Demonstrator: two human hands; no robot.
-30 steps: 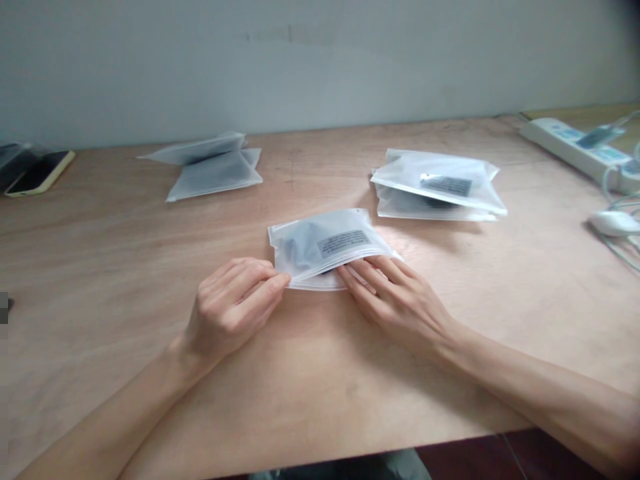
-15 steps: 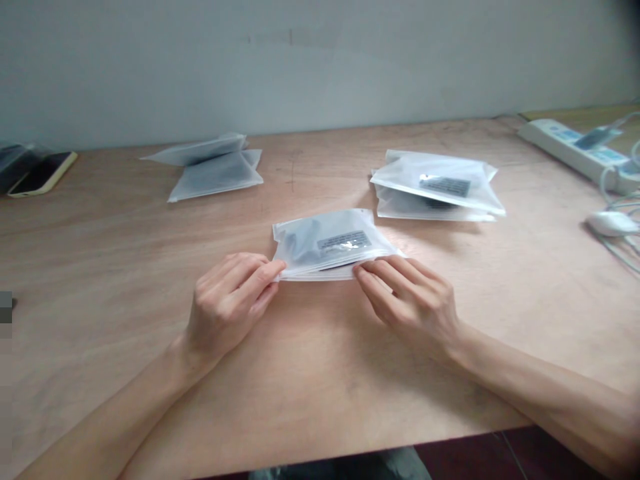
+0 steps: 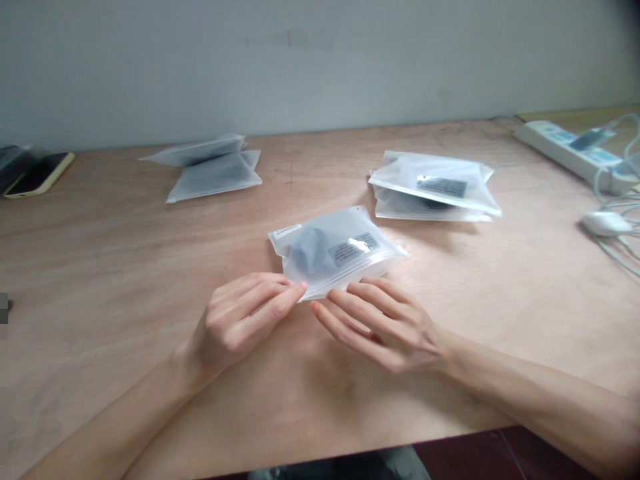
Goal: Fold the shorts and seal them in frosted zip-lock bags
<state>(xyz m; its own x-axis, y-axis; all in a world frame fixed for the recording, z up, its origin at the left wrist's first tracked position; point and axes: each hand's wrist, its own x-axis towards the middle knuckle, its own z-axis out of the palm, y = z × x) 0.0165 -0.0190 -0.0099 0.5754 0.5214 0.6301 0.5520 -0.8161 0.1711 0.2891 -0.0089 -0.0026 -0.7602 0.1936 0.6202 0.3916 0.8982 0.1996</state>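
Observation:
A frosted zip bag lies slightly turned on the wooden table in front of me. Through its film show a dark grey folded item and a dark printed label. My left hand pinches the bag's near left corner between thumb and fingers. Just right of that corner is my right hand, its fingers apart along the bag's near zip edge and its thumb clear of the bag. Whether the right fingertips touch the film I cannot tell.
More frosted bags lie stacked at the back left and back right. A phone lies at the far left beside a dark wrapped item. On the right are a white power strip and a white charger with cables.
The bag has turned, its near left corner swinging toward me and right. My right hand has let go of the near right edge and moved left, closer to my left hand.

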